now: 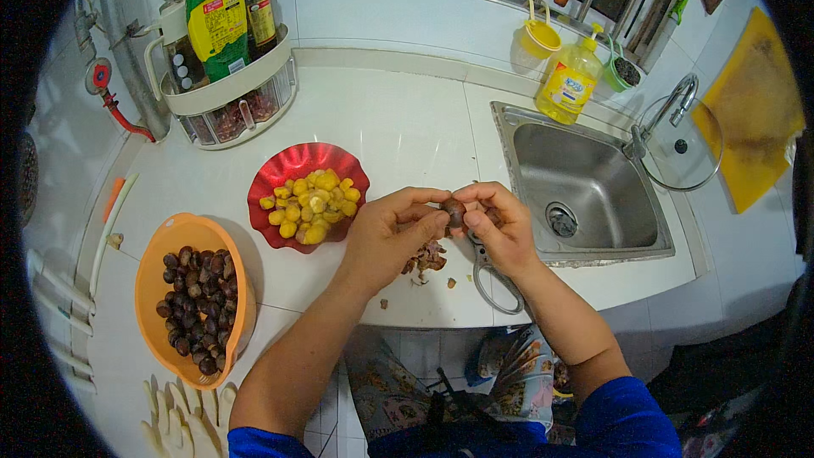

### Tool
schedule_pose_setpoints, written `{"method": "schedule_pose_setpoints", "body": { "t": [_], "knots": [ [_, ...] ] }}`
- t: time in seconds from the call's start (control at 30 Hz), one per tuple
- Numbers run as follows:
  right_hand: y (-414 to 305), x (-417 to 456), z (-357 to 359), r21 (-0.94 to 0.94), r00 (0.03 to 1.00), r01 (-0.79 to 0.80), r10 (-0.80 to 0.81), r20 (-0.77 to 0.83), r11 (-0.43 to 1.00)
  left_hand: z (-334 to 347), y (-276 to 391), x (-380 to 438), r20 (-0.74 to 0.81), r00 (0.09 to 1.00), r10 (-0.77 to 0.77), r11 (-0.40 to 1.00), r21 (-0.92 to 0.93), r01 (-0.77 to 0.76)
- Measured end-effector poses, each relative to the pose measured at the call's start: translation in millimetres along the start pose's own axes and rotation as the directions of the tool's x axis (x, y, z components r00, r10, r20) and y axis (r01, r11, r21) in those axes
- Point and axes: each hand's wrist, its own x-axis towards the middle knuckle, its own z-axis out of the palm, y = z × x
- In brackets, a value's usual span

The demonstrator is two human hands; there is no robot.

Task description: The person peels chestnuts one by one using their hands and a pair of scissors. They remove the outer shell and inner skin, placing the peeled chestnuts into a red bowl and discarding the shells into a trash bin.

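Between the fingertips of my left hand (pixel 397 232) and my right hand (pixel 502 226) I hold one brown chestnut (pixel 453 211) above the counter; both hands pinch it. Under them lies a small heap of brown chestnut shell pieces (pixel 425 259), partly hidden by my left hand. Kitchen scissors (pixel 499 289) with grey handles rest beneath my right hand, their blades mostly covered. Left of my hands a red fluted bowl (pixel 270 168) contains peeled yellow chestnuts (pixel 315 203). Farther left, an orange plastic basket (pixel 147 292) contains many unpeeled dark chestnuts (pixel 197 299).
A steel sink (pixel 588 172) is set into the counter at right, with a yellow dish soap bottle (pixel 569 83) behind it. A condiment rack (pixel 235 102) with bottles stands at the back left. Cream rubber gloves (pixel 184 416) lie at the front left. A scallion (pixel 114 229) lies by the wall.
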Motion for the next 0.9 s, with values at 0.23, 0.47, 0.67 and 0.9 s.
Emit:
{"method": "schedule_pose_setpoints", "body": {
  "t": [0.23,0.47,0.67,0.9],
  "knots": [
    [-12.3,5.7,5.4,-0.466,0.989,0.14,-0.147,0.023,0.874,-0.6,-3.9,0.8,-0.027,0.998,-0.059,0.997,-0.049,0.057],
    [-16.2,6.0,2.2,-0.57,0.978,0.207,-0.18,0.105,0.795,-1.5,3.1,0.0,-0.01,0.997,-0.075,0.996,0.041,0.075],
    [-15.8,6.8,6.4,-0.565,0.944,0.328,-0.279,0.174,0.757,-7.5,-1.1,0.1,0.033,0.997,-0.064,0.994,0.088,0.06],
    [-19.3,8.2,6.1,-0.61,0.911,0.413,-0.318,0.264,0.676,-3.4,5.2,-2.6,0.017,0.996,-0.088,0.977,0.196,0.083]
  ]
}}
